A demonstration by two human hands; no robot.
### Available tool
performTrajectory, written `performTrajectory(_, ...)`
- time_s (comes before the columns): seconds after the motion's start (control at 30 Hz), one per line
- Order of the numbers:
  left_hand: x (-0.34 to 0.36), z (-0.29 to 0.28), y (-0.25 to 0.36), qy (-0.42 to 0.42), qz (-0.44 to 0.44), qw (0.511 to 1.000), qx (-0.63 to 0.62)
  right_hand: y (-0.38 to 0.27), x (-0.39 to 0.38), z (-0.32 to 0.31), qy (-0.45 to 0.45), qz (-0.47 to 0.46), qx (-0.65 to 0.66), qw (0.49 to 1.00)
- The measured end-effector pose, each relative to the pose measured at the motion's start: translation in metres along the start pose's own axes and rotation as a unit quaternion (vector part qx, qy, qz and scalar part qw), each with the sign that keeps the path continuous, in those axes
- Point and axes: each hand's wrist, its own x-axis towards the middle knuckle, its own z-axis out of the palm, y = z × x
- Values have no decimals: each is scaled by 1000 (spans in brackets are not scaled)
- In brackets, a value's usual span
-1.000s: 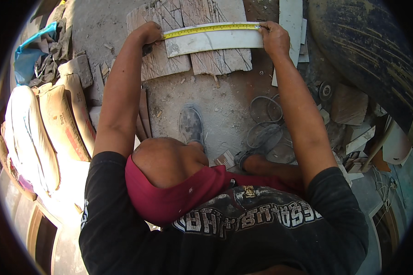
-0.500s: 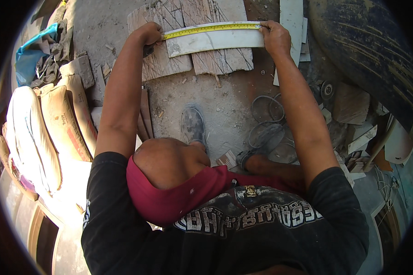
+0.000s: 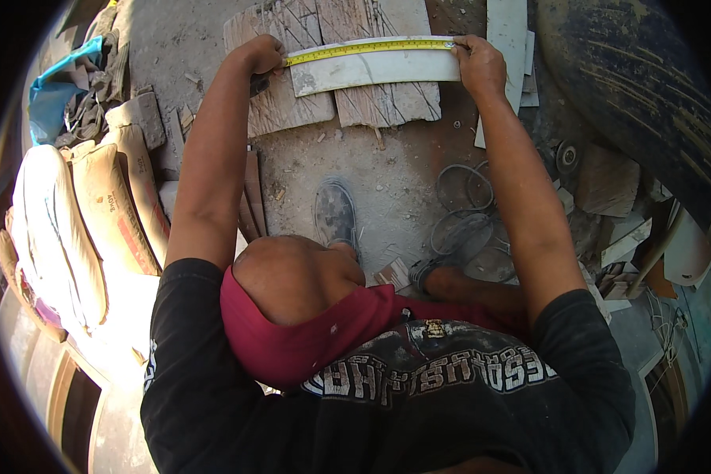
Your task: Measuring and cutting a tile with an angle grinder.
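Observation:
A yellow tape measure is stretched along the far edge of a white strip of tile. My left hand is closed round the tape's left end, with a dark part, perhaps its case, showing under the fingers. At the other side my right hand pinches the tape's metal end at the strip's right corner. Beneath the strip lie two scored, rough-faced slabs side by side on the ground.
Long white strips lie right of the slabs, before a large dark curved surface. Wire loops and a small disc are on the dusty floor. Filled sacks and a blue plastic sheet stand at left.
The whole view has shifted slightly, the scene sitting a little farther right. Both hands keep their hold on the tape measure, and it stays on the white strip.

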Motion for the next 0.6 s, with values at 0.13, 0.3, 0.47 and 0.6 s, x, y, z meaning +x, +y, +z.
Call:
performTrajectory(0.13,0,-1,-7,14,6,1000,-3,-5,0,-1,-1,1,1,1000)
performTrajectory(0.3,1,1,-4,5,0,1000,-23,-4,0,-3,-6,5,-12,1000)
performTrajectory(0.47,4,2,-10,4,6,999,-39,-4,1,-1,-9,7,-6,1000)
performTrajectory(0.6,4,3,-10,26,11,1000,-5,-4,1,-1,-10,3,-5,1000)
